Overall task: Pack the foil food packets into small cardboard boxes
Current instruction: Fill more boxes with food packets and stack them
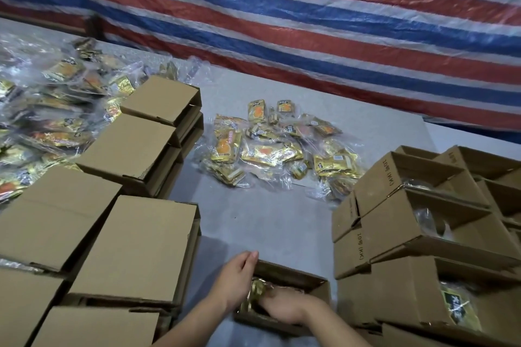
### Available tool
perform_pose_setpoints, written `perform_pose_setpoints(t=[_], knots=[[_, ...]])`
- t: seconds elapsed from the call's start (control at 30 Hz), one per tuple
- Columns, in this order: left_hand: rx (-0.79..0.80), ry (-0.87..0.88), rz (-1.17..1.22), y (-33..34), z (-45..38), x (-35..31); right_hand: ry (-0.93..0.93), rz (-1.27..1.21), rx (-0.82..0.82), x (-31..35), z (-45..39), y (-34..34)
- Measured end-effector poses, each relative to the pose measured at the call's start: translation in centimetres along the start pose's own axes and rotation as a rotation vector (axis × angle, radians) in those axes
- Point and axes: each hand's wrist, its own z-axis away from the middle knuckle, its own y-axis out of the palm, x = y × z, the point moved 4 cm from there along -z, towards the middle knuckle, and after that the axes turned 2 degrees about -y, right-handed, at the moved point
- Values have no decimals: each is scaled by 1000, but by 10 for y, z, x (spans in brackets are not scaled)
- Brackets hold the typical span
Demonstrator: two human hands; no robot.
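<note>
A small open cardboard box (298, 276) sits on the table at the bottom centre. Gold foil packets (255, 294) lie inside its left end. My left hand (236, 279) lies against the box's left edge, with straight fingers touching the packets from the side. My right hand (284, 308) reaches down into the box, its fingers curled over the packets; it is blurred and its fingertips are hidden. A loose pile of gold foil packets (282, 146) in clear wrap lies mid-table, beyond the box.
Closed cardboard boxes (135, 248) are stacked along the left, with a bigger heap of packets (42, 110) behind them. Open boxes (423, 205) holding packets are stacked at the right. A striped tarp (310, 22) hangs behind the grey table (262, 220).
</note>
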Motion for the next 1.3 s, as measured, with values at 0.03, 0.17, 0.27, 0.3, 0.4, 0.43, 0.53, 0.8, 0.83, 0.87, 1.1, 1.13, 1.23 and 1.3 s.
perform_pose_setpoints(t=[0.03, 0.17, 0.27, 0.3, 0.4, 0.43, 0.53, 0.8, 0.83, 0.87, 1.1, 1.13, 1.23, 1.3], knots=[[-1, -3, 1, 1, 0, 2, 29, -32, 26, 3, -3, 4], [-15, 0, -8, 2, 1, 7, 61, -11, 100, 9, -7, 15], [-7, -22, 4, 0, 1, 7, 59, -105, -34, 9, 2, 1], [-5, -29, 0, -1, 0, 5, 53, -126, -78, 7, 5, -7], [-3, -54, -10, -3, -1, -1, 60, -167, -111, -2, 16, -24], [-1, -66, -9, -3, -1, -1, 61, -160, -104, -5, 16, -26], [-13, -90, -26, -4, 4, -3, 61, -39, -75, -3, 13, -15], [-98, 42, -256, -18, -10, -48, 120, -179, -323, -8, 33, -42], [-126, 129, -320, -18, -21, -62, 113, -217, -442, -10, 39, -54], [-143, 220, -405, -16, -33, -79, 111, -247, -548, -12, 46, -65], [104, 600, -1089, 83, -145, -186, 235, -857, -926, -39, 50, -107], [132, 623, -1187, 101, -159, -191, 269, -963, -936, -44, 45, -111], [133, 666, -1420, 150, -198, -198, 343, -1189, -961, -53, 35, -126], [117, 665, -1467, 176, -220, -199, 362, -1242, -979, -55, 36, -135]])
